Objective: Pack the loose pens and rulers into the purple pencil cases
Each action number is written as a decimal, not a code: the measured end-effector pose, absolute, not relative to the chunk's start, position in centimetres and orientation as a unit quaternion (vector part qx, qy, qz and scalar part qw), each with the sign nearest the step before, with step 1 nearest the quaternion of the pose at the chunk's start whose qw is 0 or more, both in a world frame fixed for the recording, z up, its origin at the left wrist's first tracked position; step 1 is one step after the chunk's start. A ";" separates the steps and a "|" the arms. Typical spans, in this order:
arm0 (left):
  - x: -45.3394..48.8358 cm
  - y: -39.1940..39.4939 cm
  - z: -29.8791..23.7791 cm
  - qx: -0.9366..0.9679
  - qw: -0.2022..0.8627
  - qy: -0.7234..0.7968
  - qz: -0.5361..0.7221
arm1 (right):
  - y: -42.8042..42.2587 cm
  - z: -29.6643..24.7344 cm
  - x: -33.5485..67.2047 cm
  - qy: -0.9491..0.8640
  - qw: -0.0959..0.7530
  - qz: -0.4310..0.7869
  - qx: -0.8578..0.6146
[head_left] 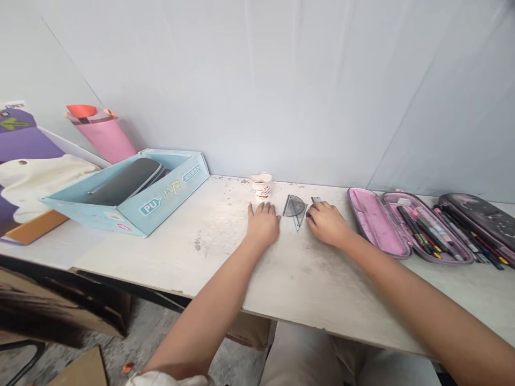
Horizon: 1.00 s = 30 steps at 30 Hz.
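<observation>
My left hand (263, 224) lies palm down on the white table (225, 246), fingers stretched out just in front of a small paper cup (262, 186) with red print. It holds nothing. To the right of it, a clear protractor (295, 206) and a clear set square (300, 217) lie flat, partly overlapping. My right hand (326, 222) is closed over a ruler, its fingers curled down at the tabletop. Only the far end of the ruler (316, 199) shows beyond the fingers; the rest is hidden under the hand.
On the right, an open pink pencil case (378, 222) holds several pens, beside a dark pencil case (483, 220). A light-blue box (161, 201) with a grey case (124, 182) inside stands left, before a pink bottle-like holder (107, 136). A grey wall (261, 91) borders the back.
</observation>
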<state>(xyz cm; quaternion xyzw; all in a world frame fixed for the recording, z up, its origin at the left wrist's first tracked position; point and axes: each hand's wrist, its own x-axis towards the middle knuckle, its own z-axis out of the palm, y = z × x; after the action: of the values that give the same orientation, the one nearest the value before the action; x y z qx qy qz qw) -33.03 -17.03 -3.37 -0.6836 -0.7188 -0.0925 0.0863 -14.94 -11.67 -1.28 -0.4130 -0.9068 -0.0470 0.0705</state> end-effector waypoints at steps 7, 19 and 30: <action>-31.5 -16.6 -3.2 -0.747 0.052 -0.658 -0.081 | -8.2 -1.7 -16.4 -0.892 0.047 -0.017 -0.449; -30.2 -18.1 -3.7 -0.758 0.067 -0.636 -0.131 | -4.8 -1.1 -20.1 -0.872 -0.051 -0.025 -0.487; -29.7 -18.2 -4.3 -0.751 0.081 -0.639 -0.142 | -5.5 -0.5 -22.1 -0.876 -0.121 -0.023 -0.466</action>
<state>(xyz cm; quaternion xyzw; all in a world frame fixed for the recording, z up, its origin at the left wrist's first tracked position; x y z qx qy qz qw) -29.74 -18.17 -4.34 -0.7514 -0.6391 -0.1423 0.0810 -22.07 -5.50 -0.48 -0.4660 -0.8761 -0.0227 -0.1214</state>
